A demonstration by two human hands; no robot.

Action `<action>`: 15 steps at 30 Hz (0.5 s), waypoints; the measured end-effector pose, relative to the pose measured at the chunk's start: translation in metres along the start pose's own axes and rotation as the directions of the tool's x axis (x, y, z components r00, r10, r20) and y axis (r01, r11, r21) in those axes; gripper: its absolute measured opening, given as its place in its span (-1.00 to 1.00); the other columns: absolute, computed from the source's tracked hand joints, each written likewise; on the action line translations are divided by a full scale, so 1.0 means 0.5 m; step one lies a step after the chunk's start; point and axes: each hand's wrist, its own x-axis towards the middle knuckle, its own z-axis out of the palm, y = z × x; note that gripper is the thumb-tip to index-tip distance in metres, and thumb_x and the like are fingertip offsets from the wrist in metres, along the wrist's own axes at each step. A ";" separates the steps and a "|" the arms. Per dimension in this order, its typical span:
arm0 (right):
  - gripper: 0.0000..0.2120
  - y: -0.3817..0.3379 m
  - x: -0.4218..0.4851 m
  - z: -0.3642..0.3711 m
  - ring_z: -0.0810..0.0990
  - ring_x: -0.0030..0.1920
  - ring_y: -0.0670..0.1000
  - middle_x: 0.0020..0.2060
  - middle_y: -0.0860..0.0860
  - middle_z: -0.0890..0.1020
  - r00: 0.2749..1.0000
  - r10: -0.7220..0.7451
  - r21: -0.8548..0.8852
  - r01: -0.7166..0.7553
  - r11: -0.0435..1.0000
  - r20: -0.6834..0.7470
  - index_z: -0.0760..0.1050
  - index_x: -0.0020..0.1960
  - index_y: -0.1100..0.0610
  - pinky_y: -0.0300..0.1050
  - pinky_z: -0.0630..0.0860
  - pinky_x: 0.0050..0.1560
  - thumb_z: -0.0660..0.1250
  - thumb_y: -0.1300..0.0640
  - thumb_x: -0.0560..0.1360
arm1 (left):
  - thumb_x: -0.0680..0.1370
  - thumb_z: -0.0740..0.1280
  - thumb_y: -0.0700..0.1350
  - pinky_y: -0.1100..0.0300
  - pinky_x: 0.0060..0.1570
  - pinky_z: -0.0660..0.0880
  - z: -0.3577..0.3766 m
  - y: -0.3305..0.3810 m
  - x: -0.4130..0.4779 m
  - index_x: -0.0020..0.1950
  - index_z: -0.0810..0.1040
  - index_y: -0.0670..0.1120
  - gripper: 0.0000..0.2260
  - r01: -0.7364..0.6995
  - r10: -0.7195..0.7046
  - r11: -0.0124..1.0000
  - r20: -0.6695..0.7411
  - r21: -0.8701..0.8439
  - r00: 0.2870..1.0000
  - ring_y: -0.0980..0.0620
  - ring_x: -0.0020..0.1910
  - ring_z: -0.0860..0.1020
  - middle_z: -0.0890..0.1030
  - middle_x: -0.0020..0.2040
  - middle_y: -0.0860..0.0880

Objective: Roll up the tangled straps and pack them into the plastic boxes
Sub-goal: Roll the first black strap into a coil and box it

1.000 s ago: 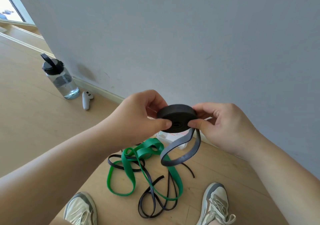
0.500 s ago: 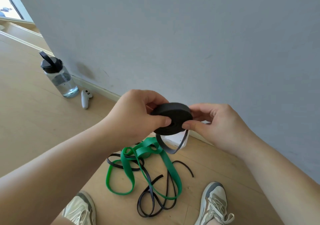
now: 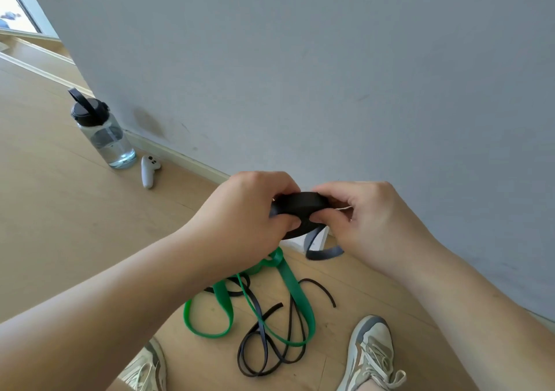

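Observation:
Both hands hold a black strap roll (image 3: 300, 207) in the air above the floor. My left hand (image 3: 249, 213) pinches its left side, thumb across the face. My right hand (image 3: 363, 219) grips the right side and presses the strap's short loose tail (image 3: 322, 251), which curls just below the roll. On the floor beneath lie a tangled green strap (image 3: 292, 282) and a thin black strap (image 3: 270, 345), looped over each other. A white plastic box (image 3: 318, 240) shows only partly behind the roll, by the wall.
A water bottle (image 3: 103, 132) with a black lid and a white controller (image 3: 148, 169) stand by the skirting at the left. A grey wall (image 3: 330, 75) rises close ahead. My two shoes (image 3: 372, 354) flank the straps on the wooden floor.
The loose tail has grown much shorter as more strap was wound onto the roll. Both hands closed tighter around the roll, which is now tilted flatter.

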 end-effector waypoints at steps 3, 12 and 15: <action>-0.66 0.003 0.002 -0.020 0.72 -0.06 -0.24 -0.13 -0.25 0.75 0.984 0.162 0.292 -0.176 0.940 0.071 0.67 0.04 -0.21 -0.38 0.59 0.07 0.47 0.25 0.53 | 0.49 0.52 -0.07 0.51 -0.18 0.46 -0.010 -0.007 0.005 0.01 0.66 0.16 -0.84 0.130 -0.129 0.971 0.019 -0.202 0.991 0.30 -0.10 0.59 0.67 -0.15 0.20; -0.68 0.017 0.010 -0.031 0.73 0.02 -0.18 -0.06 -0.17 0.77 0.982 0.175 0.414 -0.187 0.891 0.068 0.67 0.12 -0.04 -0.26 0.61 0.16 0.47 0.34 0.52 | 0.54 0.49 -0.24 0.02 -0.01 0.70 -0.027 -0.004 0.012 0.01 0.62 -0.02 -0.85 0.239 -0.210 0.802 0.117 -0.547 0.971 0.00 -0.13 0.74 0.74 -0.09 0.00; -0.70 0.013 0.007 -0.031 0.70 -0.10 -0.23 -0.16 -0.23 0.75 0.985 0.170 0.272 -0.175 0.946 0.043 0.70 0.01 -0.09 -0.45 0.54 0.01 0.51 0.31 0.48 | 0.50 0.50 -0.15 0.26 0.02 0.58 -0.019 -0.006 0.009 0.02 0.59 0.08 -0.81 0.153 -0.141 0.937 0.062 -0.314 0.988 0.26 -0.10 0.64 0.69 -0.06 0.15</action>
